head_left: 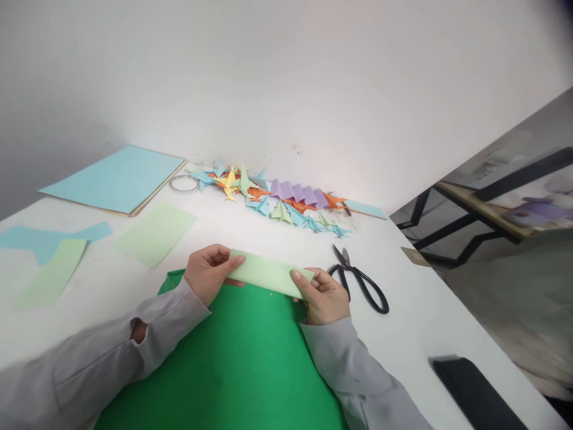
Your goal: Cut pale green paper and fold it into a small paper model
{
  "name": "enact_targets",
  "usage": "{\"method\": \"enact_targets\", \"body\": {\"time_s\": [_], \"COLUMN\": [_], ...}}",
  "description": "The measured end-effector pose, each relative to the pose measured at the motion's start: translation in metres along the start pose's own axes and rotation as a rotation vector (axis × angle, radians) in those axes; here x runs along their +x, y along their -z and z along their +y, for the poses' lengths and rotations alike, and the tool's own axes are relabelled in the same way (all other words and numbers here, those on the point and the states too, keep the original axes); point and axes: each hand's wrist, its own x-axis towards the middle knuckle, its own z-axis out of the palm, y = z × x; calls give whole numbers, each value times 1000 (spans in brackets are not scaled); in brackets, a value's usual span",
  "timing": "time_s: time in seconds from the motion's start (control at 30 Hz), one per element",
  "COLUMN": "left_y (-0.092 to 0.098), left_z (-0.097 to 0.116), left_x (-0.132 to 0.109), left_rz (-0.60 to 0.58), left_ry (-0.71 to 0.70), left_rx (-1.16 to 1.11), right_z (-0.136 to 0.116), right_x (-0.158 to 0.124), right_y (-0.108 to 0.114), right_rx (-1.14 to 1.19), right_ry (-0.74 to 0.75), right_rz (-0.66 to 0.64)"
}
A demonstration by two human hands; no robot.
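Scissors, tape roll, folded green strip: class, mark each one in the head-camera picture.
scissors (347, 267), head view, on the pivot where the blades cross.
tape roll (184, 191), head view, on the ring's near rim.
folded green strip (268, 275), head view, middle of its face.

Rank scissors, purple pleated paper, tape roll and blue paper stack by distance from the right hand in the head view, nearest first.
From the right hand, pinching the pale green strip:
1. scissors, just to its right.
2. purple pleated paper, ahead by the wall.
3. tape roll, further left.
4. blue paper stack, leftmost, at the back.
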Motion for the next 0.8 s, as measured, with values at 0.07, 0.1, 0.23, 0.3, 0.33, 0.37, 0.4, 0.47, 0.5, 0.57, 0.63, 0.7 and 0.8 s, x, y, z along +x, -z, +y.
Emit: {"method": "enact_targets", "body": {"time_s": [0.07,0.1,0.23,0.3,0.33,0.37,0.4,0.47,0.5,0.57,0.63,0.7,0.8], "left_y": [0,0,2,2,2,2,2,2,2,1,1,1,2], "left_z": [0,0,-1,-2,-2,-2,-2,-1,-1,-1,-1,-1,-2], "left_x": [0,0,1,1,1,1,1,1,1,2,2,2,3], "left_rz": [10,16,28,29,31,31,34,41,45,51,54,58,51], "left_ry": [0,0,-5,-7,-7,-7,-6,-4,-2,-3,-6,-13,-28], "left_rx": [3,4,14,23,24,22,18,10,10,15,22,32,58], "right_z": [0,0,-1,-1,-1,-1,-1,-2,-2,-3,-4,-4,-1], "right_x": [0,0,0,0,0,0,0,0,0,0,-1,-1,0], "right_y": [0,0,-1,-2,-2,-2,-2,-2,-2,-2,-2,-2,-1], "right_rx": [5,8,19,18,16,14,14,12,8,-7,-19,-25,-29], "right_ry": [-4,-5,-11,-9,-6,-5,-7,-12,-12,-4,-1,-4,-1], "right_rz": [9,13,14,6,3,1,0,-6,-11,-17,-22,-20,-13]}}
